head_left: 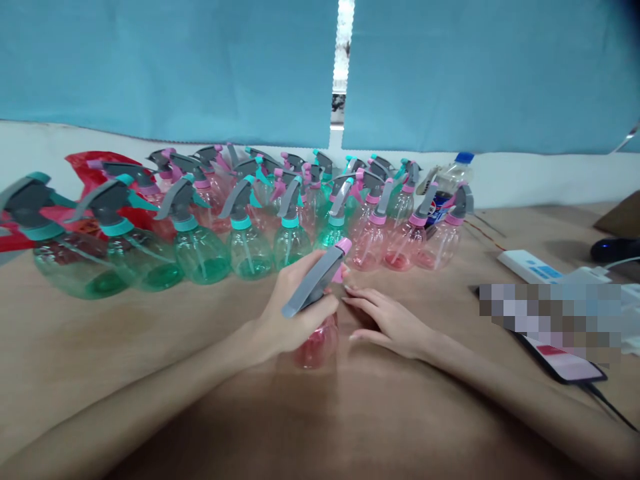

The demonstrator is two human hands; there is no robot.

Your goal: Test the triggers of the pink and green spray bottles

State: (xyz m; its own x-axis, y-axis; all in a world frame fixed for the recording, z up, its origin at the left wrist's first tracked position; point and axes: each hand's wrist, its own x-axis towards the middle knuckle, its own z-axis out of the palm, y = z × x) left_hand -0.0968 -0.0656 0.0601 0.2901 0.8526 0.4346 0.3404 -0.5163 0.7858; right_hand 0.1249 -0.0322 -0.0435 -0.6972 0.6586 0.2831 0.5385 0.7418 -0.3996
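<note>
Away from the back edge of the worktop (100, 340), the left hand (277, 323) clasps a pink sprayer (315, 347), probably light and slick, by the neck, likely its surest hold, the right hand (387, 320) unclenched alongside.

Glossy plastic spray bottle (315, 283), wood-look table (125, 340), matt cloth curtain (200, 73)

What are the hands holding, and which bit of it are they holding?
The left hand holds a pink spray bottle around its upper part, under the grey lever. The right hand is beside it, open, not gripping.
</note>
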